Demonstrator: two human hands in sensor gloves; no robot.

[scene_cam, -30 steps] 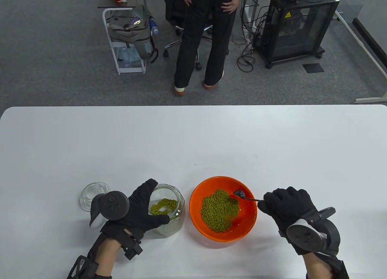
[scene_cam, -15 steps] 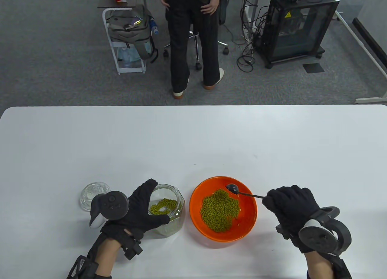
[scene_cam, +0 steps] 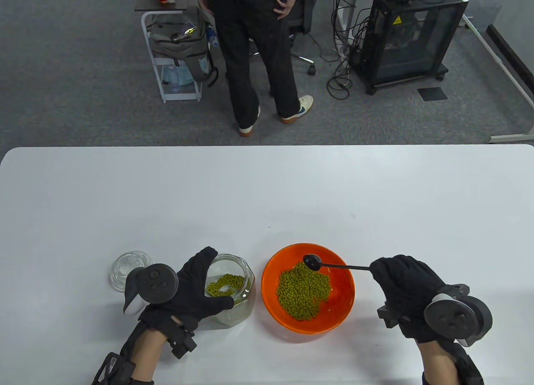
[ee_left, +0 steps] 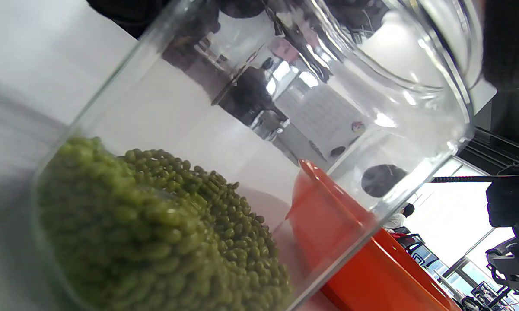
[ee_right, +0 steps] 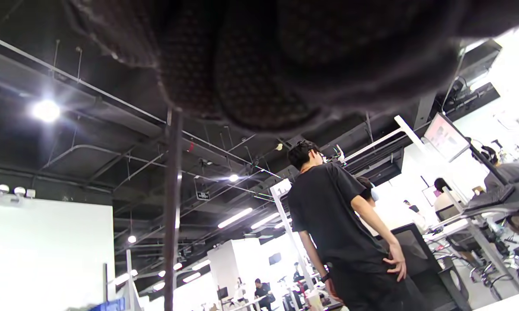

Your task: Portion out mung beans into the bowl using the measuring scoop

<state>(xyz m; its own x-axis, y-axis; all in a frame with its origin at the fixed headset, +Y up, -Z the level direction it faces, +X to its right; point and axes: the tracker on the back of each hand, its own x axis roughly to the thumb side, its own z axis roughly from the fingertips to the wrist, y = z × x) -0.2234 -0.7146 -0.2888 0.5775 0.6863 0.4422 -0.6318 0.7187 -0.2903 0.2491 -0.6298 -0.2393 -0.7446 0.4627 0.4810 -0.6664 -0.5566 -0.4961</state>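
An orange bowl (scene_cam: 292, 320) (ee_left: 358, 263) with a heap of mung beans (scene_cam: 302, 291) sits at the front middle of the white table. To its left stands an open glass jar (scene_cam: 242, 305) (ee_left: 250, 129) with mung beans (ee_left: 155, 224) at its bottom. My left hand (scene_cam: 196, 287) grips the jar from the left side. My right hand (scene_cam: 400, 283) pinches the thin handle (ee_right: 172, 207) of a black measuring scoop (scene_cam: 312, 261). The scoop's head hangs over the bowl's far side, seen through the jar glass (ee_left: 382, 179) in the left wrist view.
A clear glass lid (scene_cam: 127, 268) lies left of the jar. A person in black (scene_cam: 254, 55) stands on the carpet beyond the table's far edge, near a cart (scene_cam: 175, 51) and a black cabinet (scene_cam: 411, 34).
My right hand has lifted and drawn back to the right, and the scoop's head has risen from the beans and swung left over the bowl. The person beyond the table stepped left.
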